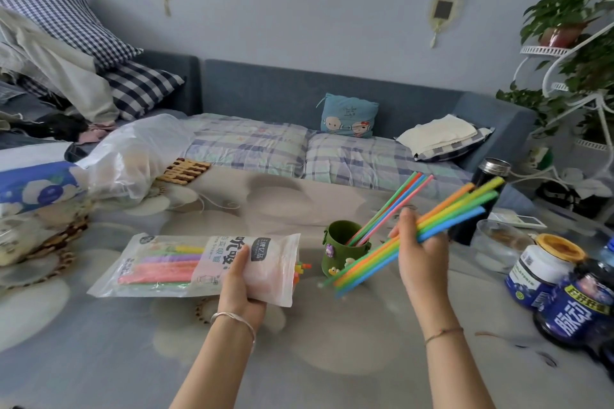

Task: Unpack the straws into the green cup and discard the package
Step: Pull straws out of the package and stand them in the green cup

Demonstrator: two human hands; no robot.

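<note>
**Desk:** Head view. What have we got?

**Field:** A person at a floral-print tabletop (99,359), partway through unpacking. The right hand (420,252) has its fingers (403,219) curled round the middle of a bundle of straws (452,216). The bundle is held aloft on a slant, its near ends low in front of the green cup (342,256) and its far ends up to the right. The left hand (244,279) grips the straw package (186,266) near its open right end, thumb on top. The bag stretches away to the left.

**Desk:** And the cup?

**Field:** It stands upright between the two hands, with a few thin straws (392,207) leaning in it. More coloured straws show through the package, and their tips poke from its mouth.

**Desk:** What could go wrong?

**Field:** As I judge it, there are several risks. The bundle's low ends lie just beside the cup, so a careless swing to stand them up could tip it. The bundle is fanned out, and a slack hold could shed straws onto the tabletop. Its far ends reach near a black flask (495,168) and might knock it. Tilting the open package could spill what is left inside.
</note>
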